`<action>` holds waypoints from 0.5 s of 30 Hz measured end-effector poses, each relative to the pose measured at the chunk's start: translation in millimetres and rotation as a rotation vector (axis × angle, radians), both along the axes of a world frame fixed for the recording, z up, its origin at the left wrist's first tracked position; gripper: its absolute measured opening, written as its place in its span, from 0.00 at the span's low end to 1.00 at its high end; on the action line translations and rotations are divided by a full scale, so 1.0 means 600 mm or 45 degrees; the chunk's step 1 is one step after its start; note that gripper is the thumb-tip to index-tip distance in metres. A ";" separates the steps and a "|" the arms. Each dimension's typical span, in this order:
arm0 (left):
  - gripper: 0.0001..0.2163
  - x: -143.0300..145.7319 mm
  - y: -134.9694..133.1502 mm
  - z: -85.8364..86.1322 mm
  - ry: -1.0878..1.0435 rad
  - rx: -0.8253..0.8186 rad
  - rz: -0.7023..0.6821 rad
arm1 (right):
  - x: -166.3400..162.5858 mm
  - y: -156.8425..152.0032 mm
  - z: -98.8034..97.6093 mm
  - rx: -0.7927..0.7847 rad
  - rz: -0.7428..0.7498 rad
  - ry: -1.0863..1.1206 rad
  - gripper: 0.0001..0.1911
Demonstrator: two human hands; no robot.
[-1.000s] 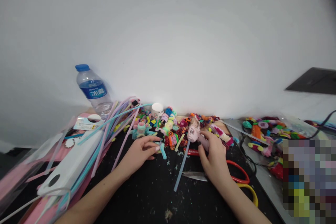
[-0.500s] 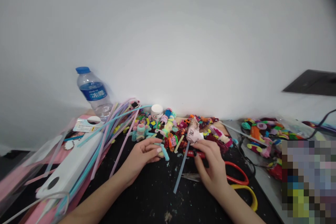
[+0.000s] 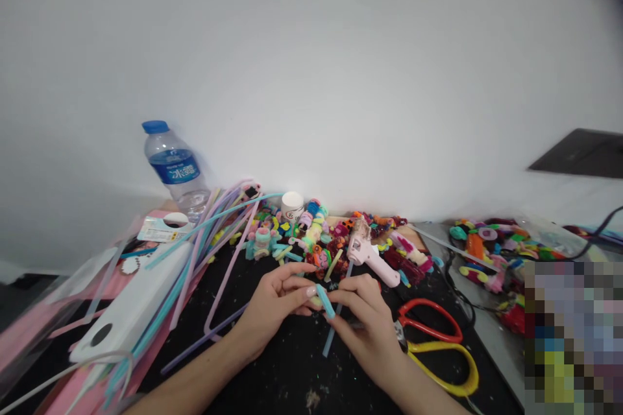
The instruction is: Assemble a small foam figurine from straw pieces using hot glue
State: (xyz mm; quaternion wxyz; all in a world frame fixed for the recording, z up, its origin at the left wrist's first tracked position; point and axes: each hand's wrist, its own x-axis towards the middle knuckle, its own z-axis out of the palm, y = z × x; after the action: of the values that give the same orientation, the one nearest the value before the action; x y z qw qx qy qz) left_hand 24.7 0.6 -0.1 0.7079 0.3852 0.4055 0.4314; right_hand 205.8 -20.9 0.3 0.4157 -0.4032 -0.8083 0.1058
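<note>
Your left hand (image 3: 275, 301) and right hand (image 3: 365, 321) both pinch the short blue strip (image 3: 325, 300). Glue gun (image 3: 372, 259) and scissors (image 3: 433, 343) lie idle; seemingly nothing joined yet.

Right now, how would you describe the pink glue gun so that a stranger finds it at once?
Start at the black table under the white wall. Just beyond the right hand and the red-and-yellow scissors lies the glue gun. It is the only pale pink, pistol-shaped tool among small multicoloured pieces.

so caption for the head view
Left hand and right hand pinch a short light-blue craft stem above a black mat, pink glue gun and red-and-yellow scissors nearby
</note>
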 end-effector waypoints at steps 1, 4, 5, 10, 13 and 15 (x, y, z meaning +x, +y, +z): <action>0.16 0.002 -0.001 0.001 0.016 0.024 0.009 | -0.001 0.000 0.000 -0.024 -0.001 0.024 0.06; 0.15 0.006 -0.003 0.002 0.053 0.126 0.042 | -0.005 0.000 -0.002 -0.103 -0.008 0.105 0.05; 0.15 0.006 -0.003 0.001 0.063 0.159 0.050 | -0.005 0.000 -0.003 -0.130 -0.009 0.129 0.05; 0.14 0.007 -0.005 -0.005 0.099 0.237 0.062 | -0.008 0.002 -0.004 -0.239 0.002 0.206 0.05; 0.14 0.007 -0.004 -0.006 0.116 0.252 0.057 | -0.009 0.003 -0.003 -0.282 0.012 0.236 0.06; 0.15 0.007 -0.003 -0.004 0.120 0.248 0.059 | -0.009 0.005 -0.003 -0.295 0.016 0.242 0.07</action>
State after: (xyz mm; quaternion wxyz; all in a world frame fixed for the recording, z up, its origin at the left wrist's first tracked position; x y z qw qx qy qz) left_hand 28.9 -1.2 -2.5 0.6371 0.4625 0.4032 0.4664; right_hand 200.4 -17.9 -1.6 0.4404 -0.4316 -0.7501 0.2389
